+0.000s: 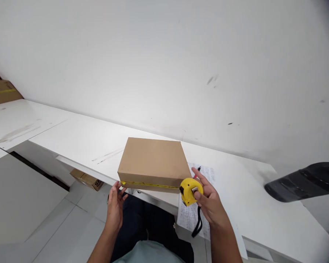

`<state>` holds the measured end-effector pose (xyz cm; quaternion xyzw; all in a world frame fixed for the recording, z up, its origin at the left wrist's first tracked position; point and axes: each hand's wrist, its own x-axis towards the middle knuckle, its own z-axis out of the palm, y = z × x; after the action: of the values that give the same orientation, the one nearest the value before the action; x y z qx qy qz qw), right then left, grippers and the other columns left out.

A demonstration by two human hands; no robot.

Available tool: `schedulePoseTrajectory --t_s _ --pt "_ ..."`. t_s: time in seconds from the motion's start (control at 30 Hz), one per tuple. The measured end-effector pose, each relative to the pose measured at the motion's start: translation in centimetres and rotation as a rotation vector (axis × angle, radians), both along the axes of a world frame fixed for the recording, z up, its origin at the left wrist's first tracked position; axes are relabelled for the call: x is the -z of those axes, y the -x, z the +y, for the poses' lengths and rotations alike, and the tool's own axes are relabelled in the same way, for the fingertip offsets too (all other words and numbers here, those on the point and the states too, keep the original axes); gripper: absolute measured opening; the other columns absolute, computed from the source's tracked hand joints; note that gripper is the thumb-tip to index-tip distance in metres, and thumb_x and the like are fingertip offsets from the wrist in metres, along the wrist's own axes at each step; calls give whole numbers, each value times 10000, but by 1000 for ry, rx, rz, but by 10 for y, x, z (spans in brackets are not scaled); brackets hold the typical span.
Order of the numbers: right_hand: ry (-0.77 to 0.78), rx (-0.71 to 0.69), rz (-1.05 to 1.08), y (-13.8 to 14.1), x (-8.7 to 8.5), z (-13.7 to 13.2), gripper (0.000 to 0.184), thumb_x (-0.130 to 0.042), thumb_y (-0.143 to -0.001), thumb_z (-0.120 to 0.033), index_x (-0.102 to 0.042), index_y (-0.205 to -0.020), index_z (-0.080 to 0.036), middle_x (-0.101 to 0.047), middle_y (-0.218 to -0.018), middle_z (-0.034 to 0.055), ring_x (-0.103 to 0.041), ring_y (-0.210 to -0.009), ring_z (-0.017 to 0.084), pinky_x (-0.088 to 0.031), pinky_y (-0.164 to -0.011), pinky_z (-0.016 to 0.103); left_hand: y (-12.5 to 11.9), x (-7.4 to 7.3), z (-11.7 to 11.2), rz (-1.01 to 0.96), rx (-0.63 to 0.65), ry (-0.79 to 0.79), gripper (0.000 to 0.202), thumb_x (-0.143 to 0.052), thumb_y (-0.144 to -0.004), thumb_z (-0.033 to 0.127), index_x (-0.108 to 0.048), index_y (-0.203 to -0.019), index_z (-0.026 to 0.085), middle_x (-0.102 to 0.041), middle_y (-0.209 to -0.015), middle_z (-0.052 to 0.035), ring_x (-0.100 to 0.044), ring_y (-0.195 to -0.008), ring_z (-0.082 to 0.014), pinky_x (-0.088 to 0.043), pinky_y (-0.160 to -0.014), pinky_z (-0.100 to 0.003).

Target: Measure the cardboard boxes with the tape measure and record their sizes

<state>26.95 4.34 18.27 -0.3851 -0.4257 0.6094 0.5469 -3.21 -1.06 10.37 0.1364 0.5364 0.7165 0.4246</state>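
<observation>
A closed brown cardboard box (153,157) sits near the front edge of the white table. Across its front face runs the yellow blade (150,184) of a tape measure. My left hand (115,208) is at the box's left front corner, thumb and a fingertip at the blade's end, the other fingers curled and slightly apart. In my right hand (210,202) is the yellow tape measure (191,190), held by its case at the box's right front corner, index finger extended. A black wrist strap (198,224) hangs from the case.
Sheets of handwritten paper (189,217) lie under and right of the box, with a pen (199,169) on them. A black cylindrical object (298,184) stands at the right. More cartons are at far left (5,93) and below the table (87,179). A wall rises behind.
</observation>
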Motion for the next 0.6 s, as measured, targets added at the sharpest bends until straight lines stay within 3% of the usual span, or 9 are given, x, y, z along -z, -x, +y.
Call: schedulePoseTrajectory --t_s 0.13,0.27,0.43,0.53,0.6 --pt "17 -117 37 -1 17 -12 982 -945 -663 -421 -490 -1530 -341 -658 -927 4 -625 -823 184 -542 -767 304 3 3 -8 126 30 61 726 -738 -716 772 -680 -1197 231 -676 -1293 -89 -671 -1078 -229 -539 -829 -309" --pt "33 -106 42 -4 33 -28 929 -951 -626 -464 -576 -1469 -358 -689 -924 10 -624 -770 177 -531 -717 291 22 5 -11 187 -50 123 793 -751 -582 856 -692 -1000 185 -718 -985 -62 -664 -932 -225 -543 -784 -325" --pt "158 -127 3 -13 58 -39 692 -976 -526 -517 -803 -1160 -302 -779 -981 79 -684 -833 245 -564 -736 355 37 0 -10 141 -15 129 734 -753 -607 844 -648 -967 212 -711 -1112 -67 -662 -1096 -264 -589 -777 -342" --pt "170 -128 33 -13 65 -40 673 -974 -529 -520 -810 -1145 -305 -781 -973 85 -693 -843 252 -571 -755 370 32 1 -9 110 28 119 711 -777 -635 800 -621 -1020 224 -706 -1125 -67 -687 -1049 -257 -605 -770 -370" --pt "147 -123 66 -11 61 -40 730 -952 -550 -563 -780 -1215 -313 -757 -960 78 -680 -808 236 -563 -714 344 28 4 -9 118 22 113 714 -781 -639 795 -616 -1031 221 -707 -1101 -67 -694 -1017 -249 -599 -773 -366"
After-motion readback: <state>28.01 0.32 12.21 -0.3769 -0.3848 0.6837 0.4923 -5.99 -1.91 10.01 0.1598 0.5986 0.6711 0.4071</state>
